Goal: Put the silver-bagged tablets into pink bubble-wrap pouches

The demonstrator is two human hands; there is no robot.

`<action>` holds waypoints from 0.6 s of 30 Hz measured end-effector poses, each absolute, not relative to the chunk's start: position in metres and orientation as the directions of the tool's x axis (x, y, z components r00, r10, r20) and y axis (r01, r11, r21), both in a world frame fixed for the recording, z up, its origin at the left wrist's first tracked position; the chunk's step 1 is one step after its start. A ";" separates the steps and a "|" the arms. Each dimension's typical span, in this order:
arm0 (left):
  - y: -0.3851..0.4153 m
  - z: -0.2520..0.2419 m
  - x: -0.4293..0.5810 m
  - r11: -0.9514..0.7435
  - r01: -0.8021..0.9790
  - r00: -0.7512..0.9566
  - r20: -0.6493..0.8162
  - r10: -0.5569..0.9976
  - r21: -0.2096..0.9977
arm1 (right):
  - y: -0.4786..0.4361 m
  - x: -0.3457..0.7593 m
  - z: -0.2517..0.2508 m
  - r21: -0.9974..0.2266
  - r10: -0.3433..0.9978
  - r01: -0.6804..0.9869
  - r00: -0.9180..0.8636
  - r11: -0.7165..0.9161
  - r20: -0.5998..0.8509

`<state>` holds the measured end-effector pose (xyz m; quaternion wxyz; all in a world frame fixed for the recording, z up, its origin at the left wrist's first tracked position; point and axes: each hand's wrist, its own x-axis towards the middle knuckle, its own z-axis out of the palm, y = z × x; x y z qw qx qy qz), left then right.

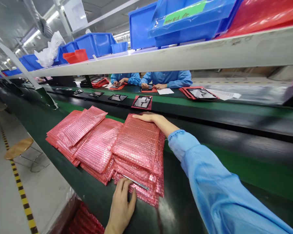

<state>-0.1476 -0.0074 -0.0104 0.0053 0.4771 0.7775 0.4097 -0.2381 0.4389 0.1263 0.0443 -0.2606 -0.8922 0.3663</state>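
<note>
Pink bubble bags lie in several overlapping piles on the dark bench. On the nearest pile, the top bubble bag [138, 143] has my right hand [148, 118] at its far edge, thumb laid over the top and the other fingers partly hidden behind. At this pile's near end, a thin flat panel [139, 184] shows a silvery edge between the bag layers; the rest is covered. My left hand [122, 201] is beside that edge, fingertips touching near its left end, thumb apart from the fingers. To the left are another bag pile [100, 143] and a further one [70, 130].
Beyond the bags runs a line with flat screen panels [142, 102]. Two people in blue sleeves [167, 78] work across it. Overhead, a white shelf [161, 61] carries blue bins [95, 44]. A stool [19, 148] and a container of pink bags [84, 221] are at the lower left.
</note>
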 end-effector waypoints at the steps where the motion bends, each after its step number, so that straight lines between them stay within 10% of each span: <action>1: -0.007 -0.010 -0.147 0.212 0.743 -0.543 0.388 0.745 0.635 | 0.438 -0.239 0.126 -0.662 0.491 0.475 -0.852 0.580 -0.180; 18: -0.016 -0.004 -0.149 0.126 0.674 -0.580 0.416 0.701 0.728 | 0.405 -0.187 0.143 -0.830 0.503 0.477 -0.813 0.289 -0.293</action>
